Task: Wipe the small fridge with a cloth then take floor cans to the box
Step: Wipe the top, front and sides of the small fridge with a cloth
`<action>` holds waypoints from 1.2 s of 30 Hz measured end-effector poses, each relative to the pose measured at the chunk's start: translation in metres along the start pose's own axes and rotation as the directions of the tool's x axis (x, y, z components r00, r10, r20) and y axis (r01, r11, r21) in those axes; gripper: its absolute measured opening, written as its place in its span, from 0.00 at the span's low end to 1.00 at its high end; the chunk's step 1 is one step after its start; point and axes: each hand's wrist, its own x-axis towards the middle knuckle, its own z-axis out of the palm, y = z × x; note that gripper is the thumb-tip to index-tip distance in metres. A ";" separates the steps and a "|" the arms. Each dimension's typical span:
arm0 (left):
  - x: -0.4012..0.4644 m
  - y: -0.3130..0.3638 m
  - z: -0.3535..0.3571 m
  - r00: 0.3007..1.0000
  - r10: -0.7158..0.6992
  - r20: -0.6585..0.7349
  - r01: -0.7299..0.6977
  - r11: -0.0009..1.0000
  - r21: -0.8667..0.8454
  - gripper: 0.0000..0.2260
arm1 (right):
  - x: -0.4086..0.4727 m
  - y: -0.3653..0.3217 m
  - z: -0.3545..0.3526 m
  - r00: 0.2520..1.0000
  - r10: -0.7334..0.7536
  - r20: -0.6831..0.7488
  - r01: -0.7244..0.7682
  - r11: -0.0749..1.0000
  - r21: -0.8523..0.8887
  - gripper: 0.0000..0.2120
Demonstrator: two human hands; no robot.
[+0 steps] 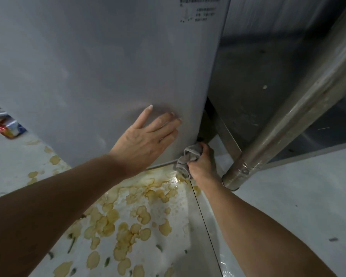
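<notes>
The small fridge (pixel 100 62) fills the upper left as a pale grey flat side, seen from close up. My left hand (pixel 146 136) lies flat on its lower part with the fingers spread. My right hand (pixel 203 163) is closed around a bunched grey cloth (pixel 188 158) at the fridge's bottom right corner, just above the floor. No cans are clearly in sight; a red, white and blue packet or can (pixel 9 127) shows at the left edge, too blurred to name.
Yellow-brown stains and a wet patch (pixel 140 208) cover the white floor below the fridge. A steel table leg (pixel 284 120) slants down at the right, next to my right hand, with a steel panel (pixel 248 76) behind it.
</notes>
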 end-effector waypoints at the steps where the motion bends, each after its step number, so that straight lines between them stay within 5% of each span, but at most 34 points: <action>1: 0.001 -0.002 0.001 1.000 0.010 -0.005 -0.010 1.000 0.017 0.23 | 0.005 -0.001 -0.001 1.000 -0.020 -0.009 0.019 0.998 -0.063 0.28; 6: -0.002 -0.008 0.002 0.998 0.058 0.037 -0.061 0.995 0.076 0.26 | 0.018 -0.008 0.002 0.997 -0.073 -0.021 0.064 0.959 -0.277 0.30; 15: 0.000 -0.015 -0.014 0.973 0.110 0.201 -0.124 0.991 0.059 0.27 | 0.007 -0.041 0.003 0.971 -0.198 -0.133 0.206 0.978 0.043 0.27; 23: 0.007 -0.048 -0.054 0.998 0.054 -0.043 -0.051 0.996 0.070 0.21 | -0.018 -0.104 -0.013 0.906 -0.349 -0.241 0.383 0.917 0.110 0.23; 36: 0.024 -0.125 -0.140 0.978 -0.139 -0.159 0.146 0.989 0.037 0.23 | -0.056 -0.222 -0.051 0.879 -0.422 -0.223 0.470 0.847 0.250 0.23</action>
